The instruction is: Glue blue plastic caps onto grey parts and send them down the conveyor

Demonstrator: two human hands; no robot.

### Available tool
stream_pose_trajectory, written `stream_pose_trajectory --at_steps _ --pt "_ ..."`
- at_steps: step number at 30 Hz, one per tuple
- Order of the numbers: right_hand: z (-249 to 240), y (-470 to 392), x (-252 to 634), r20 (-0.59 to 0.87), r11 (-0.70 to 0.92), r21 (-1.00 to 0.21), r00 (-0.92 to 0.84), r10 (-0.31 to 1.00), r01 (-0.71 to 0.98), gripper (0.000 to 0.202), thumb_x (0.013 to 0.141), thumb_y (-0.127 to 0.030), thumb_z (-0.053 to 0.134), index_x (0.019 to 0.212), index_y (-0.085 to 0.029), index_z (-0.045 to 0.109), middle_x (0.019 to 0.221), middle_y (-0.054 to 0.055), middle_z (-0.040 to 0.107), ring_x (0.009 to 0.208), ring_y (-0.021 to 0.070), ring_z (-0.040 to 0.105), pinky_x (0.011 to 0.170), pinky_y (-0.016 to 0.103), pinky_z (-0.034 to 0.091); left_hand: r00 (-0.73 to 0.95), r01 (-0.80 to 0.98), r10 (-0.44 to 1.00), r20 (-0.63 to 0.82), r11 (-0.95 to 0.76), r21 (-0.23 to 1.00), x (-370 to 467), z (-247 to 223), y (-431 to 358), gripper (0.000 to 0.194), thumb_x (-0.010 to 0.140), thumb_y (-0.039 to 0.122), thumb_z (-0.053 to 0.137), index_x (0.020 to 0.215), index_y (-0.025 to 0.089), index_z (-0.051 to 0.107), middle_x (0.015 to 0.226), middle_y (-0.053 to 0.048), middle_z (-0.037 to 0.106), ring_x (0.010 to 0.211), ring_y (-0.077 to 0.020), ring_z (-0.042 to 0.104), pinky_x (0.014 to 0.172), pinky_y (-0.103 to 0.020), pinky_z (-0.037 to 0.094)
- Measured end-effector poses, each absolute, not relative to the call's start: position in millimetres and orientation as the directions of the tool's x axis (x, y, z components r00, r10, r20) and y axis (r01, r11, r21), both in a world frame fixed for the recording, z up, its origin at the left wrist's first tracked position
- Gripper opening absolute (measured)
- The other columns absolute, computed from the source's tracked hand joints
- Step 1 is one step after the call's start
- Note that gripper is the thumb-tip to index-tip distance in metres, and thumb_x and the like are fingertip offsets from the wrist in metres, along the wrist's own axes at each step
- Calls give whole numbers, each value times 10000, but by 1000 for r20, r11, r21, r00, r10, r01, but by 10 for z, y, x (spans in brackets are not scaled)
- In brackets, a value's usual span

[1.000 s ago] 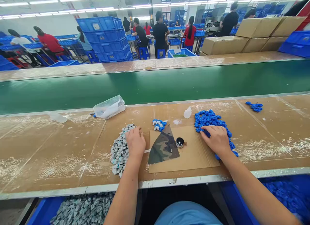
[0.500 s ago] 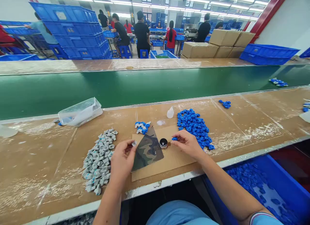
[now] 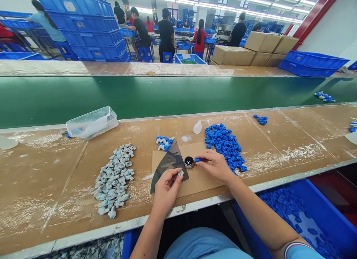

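Over the camouflage-patterned sheet (image 3: 164, 168), my left hand (image 3: 166, 188) pinches a small grey-white plastic part (image 3: 180, 173). My right hand (image 3: 213, 165) holds a small blue plastic part (image 3: 198, 159) between thumb and fingers, just right of a small round pot (image 3: 189, 162) with a black inside and silvery side. Under these lies a flat cardboard piece (image 3: 199, 183). A pile of blue parts (image 3: 224, 145) is beyond my right hand, and a pile of grey parts (image 3: 115, 179) lies to the left. Behind the sheet sits a small cluster of joined blue-and-white pieces (image 3: 164, 143).
A clear plastic tub (image 3: 93, 123) lies tilted near the green conveyor belt (image 3: 156, 95). A small white translucent piece (image 3: 197, 127) stands behind the pot. A blue bin (image 3: 315, 214) with blue parts is below the table edge at right. Several people work beyond the stacked crates (image 3: 83, 28).
My left hand has moved right with the grey-white part, from beside the grey pile to over the camouflage sheet. My right hand has shifted slightly left, bringing the blue part closer to the pot.
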State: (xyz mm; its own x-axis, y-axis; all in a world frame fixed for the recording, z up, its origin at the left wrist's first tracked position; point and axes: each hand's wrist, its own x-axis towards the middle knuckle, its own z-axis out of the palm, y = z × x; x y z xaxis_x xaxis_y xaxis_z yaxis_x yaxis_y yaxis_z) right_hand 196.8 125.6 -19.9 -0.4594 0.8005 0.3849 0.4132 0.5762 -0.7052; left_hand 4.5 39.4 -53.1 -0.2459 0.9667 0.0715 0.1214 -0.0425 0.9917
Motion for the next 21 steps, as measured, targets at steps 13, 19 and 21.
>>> stream_pose_trajectory --at_steps 13,19,21 --pt "-137 1256 1912 356 601 -675 -524 773 428 175 881 -208 556 995 -219 688 885 47 715 727 157 644 690 286 534 -259 90 966 26 -2 996 71 -512 378 241 724 333 679 924 212 739 840 -51 676 742 -157 599 725 -278 499" --pt "-119 1259 1906 356 607 -667 -532 769 432 183 886 -212 546 999 -230 689 900 48 717 734 160 645 696 292 533 -262 75 965 9 12 997 71 -504 377 248 711 350 693 911 210 739 839 -52 684 738 -157 606 726 -284 507" --pt "-133 1261 1909 361 600 -675 -518 776 429 178 879 -208 553 990 -227 691 897 49 719 728 160 645 693 293 534 -265 36 964 -10 21 999 79 -511 378 273 703 347 700 933 202 728 844 -54 693 753 -159 621 746 -291 517"
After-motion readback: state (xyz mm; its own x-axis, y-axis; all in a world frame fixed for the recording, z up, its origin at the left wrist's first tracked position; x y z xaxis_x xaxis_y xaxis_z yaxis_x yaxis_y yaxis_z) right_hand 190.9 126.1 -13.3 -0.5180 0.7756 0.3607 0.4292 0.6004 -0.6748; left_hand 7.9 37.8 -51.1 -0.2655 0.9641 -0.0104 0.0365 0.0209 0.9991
